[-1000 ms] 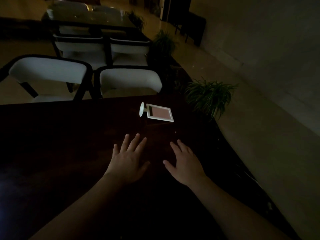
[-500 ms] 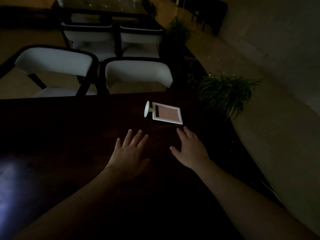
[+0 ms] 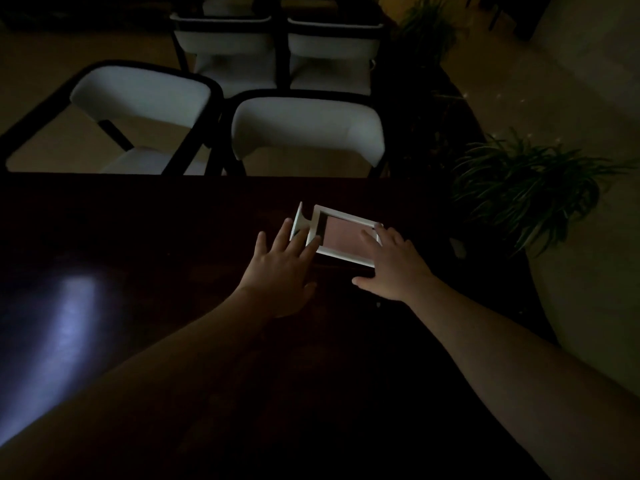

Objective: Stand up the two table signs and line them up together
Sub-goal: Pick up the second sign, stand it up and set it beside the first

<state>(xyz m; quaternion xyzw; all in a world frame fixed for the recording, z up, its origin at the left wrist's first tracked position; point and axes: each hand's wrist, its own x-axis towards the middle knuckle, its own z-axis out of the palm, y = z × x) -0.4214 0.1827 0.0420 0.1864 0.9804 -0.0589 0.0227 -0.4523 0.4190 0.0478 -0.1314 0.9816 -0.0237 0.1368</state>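
A white-framed table sign (image 3: 341,235) with a pinkish insert lies flat on the dark table (image 3: 173,244), its round base pointing left. My left hand (image 3: 282,266) has its fingers spread, the fingertips reaching the sign's base and left frame edge. My right hand (image 3: 391,265) lies with fingers apart over the sign's right end, its fingertips on the frame. Neither hand has closed around it. Only one sign is visible in this dim scene.
Two white-cushioned chairs (image 3: 308,129) (image 3: 142,98) stand along the table's far edge, with more chairs behind. A leafy potted plant (image 3: 526,188) stands past the table's right edge. A pale light reflection (image 3: 69,317) lies on the tabletop at left.
Both hands have moved forward across the table from well short of the sign to touching it. The sign itself still lies flat.
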